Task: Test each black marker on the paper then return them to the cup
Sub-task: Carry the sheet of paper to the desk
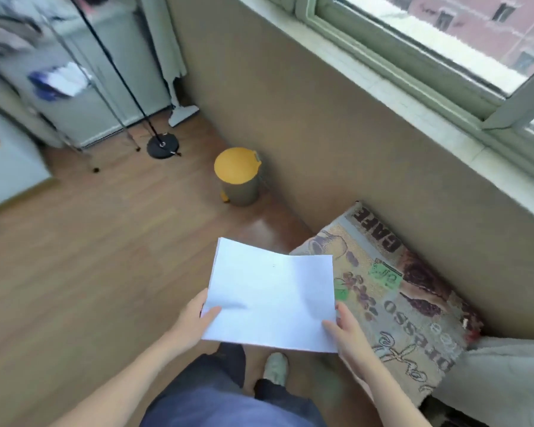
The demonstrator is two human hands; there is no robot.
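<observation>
Both hands hold the paper (272,295) flat, left hand (195,318) and right hand (347,331) pinching its near corners; no markers show.

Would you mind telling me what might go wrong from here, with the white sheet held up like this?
1. The white sheet of paper is held in mid-air by the left hand and right hand, with nothing firm beneath it; it would likely buckle under a marker tip.
2. Laid on the soft patterned coffee-print cloth, ink might bleed through.
3. No markers or cup are visible.
</observation>
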